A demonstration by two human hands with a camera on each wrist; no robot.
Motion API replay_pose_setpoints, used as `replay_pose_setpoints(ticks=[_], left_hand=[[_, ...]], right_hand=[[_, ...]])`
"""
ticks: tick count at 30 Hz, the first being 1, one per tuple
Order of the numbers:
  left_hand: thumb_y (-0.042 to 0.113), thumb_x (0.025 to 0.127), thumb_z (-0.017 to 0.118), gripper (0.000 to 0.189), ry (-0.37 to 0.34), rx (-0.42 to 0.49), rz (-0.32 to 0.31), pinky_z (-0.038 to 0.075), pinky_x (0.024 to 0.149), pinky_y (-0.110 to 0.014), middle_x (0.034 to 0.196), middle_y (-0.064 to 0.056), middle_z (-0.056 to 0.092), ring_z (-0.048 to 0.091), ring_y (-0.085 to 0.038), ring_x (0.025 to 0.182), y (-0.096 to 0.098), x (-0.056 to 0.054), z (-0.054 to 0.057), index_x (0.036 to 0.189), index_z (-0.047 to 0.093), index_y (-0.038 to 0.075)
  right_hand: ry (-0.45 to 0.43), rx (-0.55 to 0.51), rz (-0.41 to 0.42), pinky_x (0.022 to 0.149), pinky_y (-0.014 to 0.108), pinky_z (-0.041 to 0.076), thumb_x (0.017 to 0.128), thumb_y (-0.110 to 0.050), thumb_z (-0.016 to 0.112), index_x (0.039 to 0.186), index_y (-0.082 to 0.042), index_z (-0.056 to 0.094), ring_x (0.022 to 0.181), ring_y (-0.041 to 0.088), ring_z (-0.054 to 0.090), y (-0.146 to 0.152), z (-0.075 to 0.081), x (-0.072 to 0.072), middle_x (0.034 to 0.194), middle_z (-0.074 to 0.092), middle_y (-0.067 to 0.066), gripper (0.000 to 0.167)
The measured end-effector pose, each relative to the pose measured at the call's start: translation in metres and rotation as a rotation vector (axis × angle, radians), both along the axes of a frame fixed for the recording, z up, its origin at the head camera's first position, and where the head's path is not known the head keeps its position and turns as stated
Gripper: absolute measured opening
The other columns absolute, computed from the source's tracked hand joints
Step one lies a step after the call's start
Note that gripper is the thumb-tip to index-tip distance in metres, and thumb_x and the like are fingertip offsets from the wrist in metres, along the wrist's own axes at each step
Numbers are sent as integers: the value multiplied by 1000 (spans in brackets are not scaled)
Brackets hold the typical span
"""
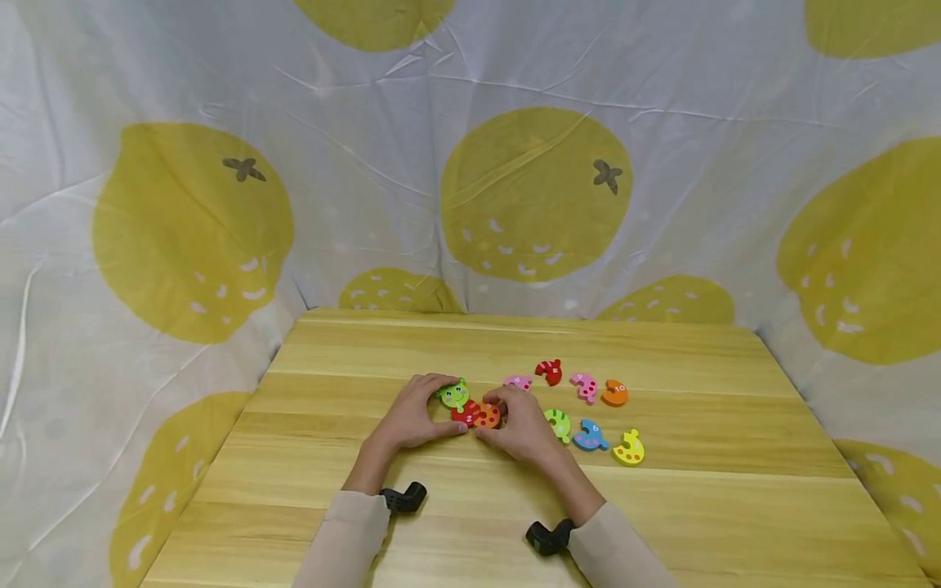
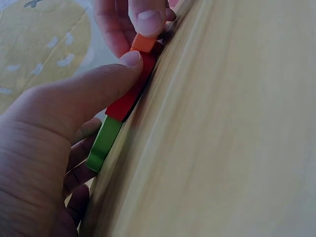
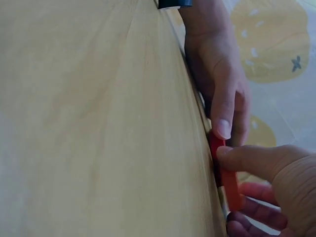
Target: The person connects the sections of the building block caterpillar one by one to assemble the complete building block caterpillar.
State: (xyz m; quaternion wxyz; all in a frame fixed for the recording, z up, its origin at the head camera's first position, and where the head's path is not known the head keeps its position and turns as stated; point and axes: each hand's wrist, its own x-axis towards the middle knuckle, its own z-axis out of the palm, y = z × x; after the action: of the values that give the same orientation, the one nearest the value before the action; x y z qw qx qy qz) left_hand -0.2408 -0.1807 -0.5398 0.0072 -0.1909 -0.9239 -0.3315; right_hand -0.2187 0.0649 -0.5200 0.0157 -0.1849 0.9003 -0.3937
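Note:
On the wooden table in the head view, my left hand [image 1: 410, 415] holds a green caterpillar-head puzzle piece [image 1: 454, 397] joined to a red piece [image 1: 464, 414] marked 2. Its thumb lies along the near edge of the red piece [image 2: 131, 94], while the other fingers reach around the far side of the green one [image 2: 104, 143]. My right hand [image 1: 524, 426] pinches an orange spotted puzzle piece [image 1: 488, 416] between thumb and fingers. That orange piece [image 3: 230, 190] touches the red one at its right end; whether they interlock cannot be made out.
Right of my hands lie several loose curved pieces: pink [image 1: 519, 381], red [image 1: 549, 372], pink spotted [image 1: 585, 387], orange [image 1: 614, 393], green [image 1: 559, 425], blue [image 1: 590, 435] and yellow [image 1: 629, 448]. A lemon-patterned cloth [image 1: 367, 188] hangs behind the table [image 1: 470, 523].

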Motion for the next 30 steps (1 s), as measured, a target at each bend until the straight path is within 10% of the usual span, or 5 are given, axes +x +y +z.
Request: replay_pose_setpoints(ticks=[16, 30], left_hand=[[67, 75, 82, 80, -1, 7, 16, 44, 111, -49, 139, 4, 60, 51, -23, 128, 1, -1, 2, 142, 61, 27], [68, 74, 83, 77, -20, 10, 23, 45, 108, -48, 131, 5, 60, 52, -21, 124, 1, 1, 1, 140, 63, 33]], right_hand=[[-82, -65, 27, 92, 38, 56, 83, -31, 88, 124, -10, 70, 103, 17, 63, 11, 4, -1, 116, 69, 2, 49], [46, -38, -28, 85, 40, 57, 92, -18, 79, 123, -4, 71, 97, 25, 66, 44, 15, -30, 109, 72, 10, 36]])
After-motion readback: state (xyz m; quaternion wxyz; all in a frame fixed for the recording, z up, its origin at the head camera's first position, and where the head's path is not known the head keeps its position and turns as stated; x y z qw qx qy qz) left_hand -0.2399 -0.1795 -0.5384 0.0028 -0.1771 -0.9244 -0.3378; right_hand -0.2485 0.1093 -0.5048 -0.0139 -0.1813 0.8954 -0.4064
